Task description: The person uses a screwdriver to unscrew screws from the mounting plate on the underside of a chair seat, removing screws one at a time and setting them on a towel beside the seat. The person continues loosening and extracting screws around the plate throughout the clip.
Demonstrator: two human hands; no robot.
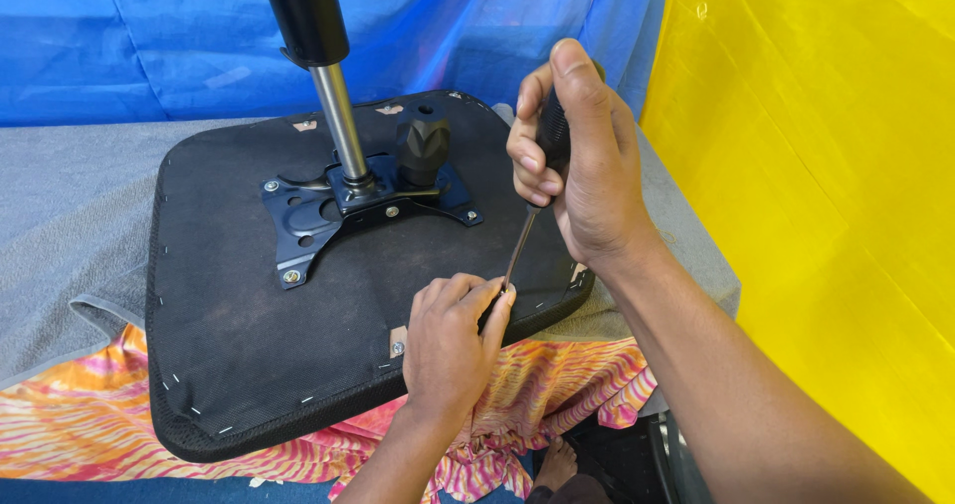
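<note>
Screwdriver (532, 191) looks light and stiff, right hand (577, 156) wrapped tight round its black handle up top, left hand (453, 340) pinching the thin shaft at the tip near the upturned seat base's (239, 345) front edge, probably slippery there.

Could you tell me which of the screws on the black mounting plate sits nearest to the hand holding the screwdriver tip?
The screw at the plate's right corner is nearest the left hand; the front-left screw and back-left screw sit farther away.

Blue tarp (149, 36) behind, yellow sheet (826, 166) at right, grey blanket (70, 205) over pink-orange striped cloth (90, 424).
</note>
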